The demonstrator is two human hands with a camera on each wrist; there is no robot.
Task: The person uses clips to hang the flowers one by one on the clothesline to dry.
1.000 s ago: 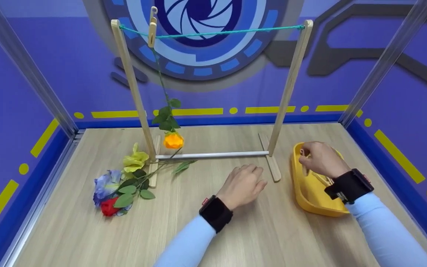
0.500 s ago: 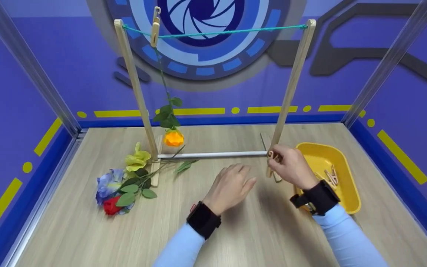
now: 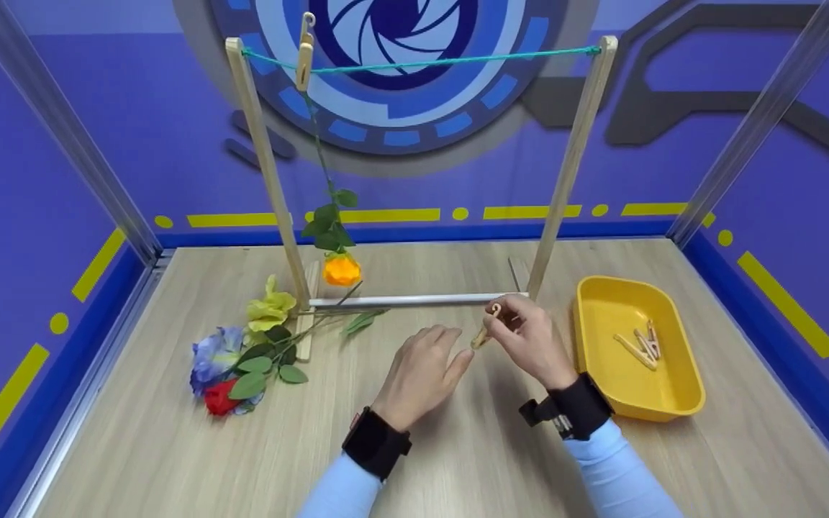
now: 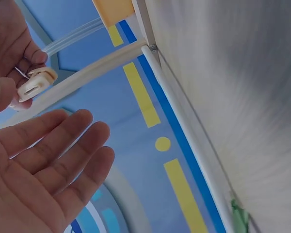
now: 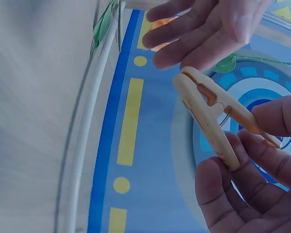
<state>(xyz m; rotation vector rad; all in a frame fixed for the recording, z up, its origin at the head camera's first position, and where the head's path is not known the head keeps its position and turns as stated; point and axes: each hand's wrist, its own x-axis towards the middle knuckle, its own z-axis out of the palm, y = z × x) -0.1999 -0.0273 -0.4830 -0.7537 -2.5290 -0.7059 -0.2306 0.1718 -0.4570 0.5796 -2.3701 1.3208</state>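
Observation:
My right hand (image 3: 533, 342) pinches a wooden clothespin (image 5: 208, 114) by its two handle ends, thumb on one leg and fingers on the other. In the right wrist view the pin's nose points toward my left hand, its wire spring showing between the legs. My left hand (image 3: 418, 370) hovers over the middle of the table, fingers extended, holding nothing. In the left wrist view its palm and straight fingers (image 4: 82, 150) show close by the clothespin. An orange flower (image 3: 342, 270) hangs head down from a green string (image 3: 422, 66), its stem clipped by another clothespin (image 3: 305, 61).
A yellow tray (image 3: 587, 345) at the right holds several clothespins (image 3: 645, 349). Blue, red and yellow flowers (image 3: 216, 352) lie at the left, stems across the frame's left foot. Wooden posts (image 3: 565, 173) carry the string, with a white rod (image 3: 414, 299) low between them.
My right hand has come out of the yellow tray with a clothespin and moved left, close to my left hand. The left hand has shifted slightly left and toward me.

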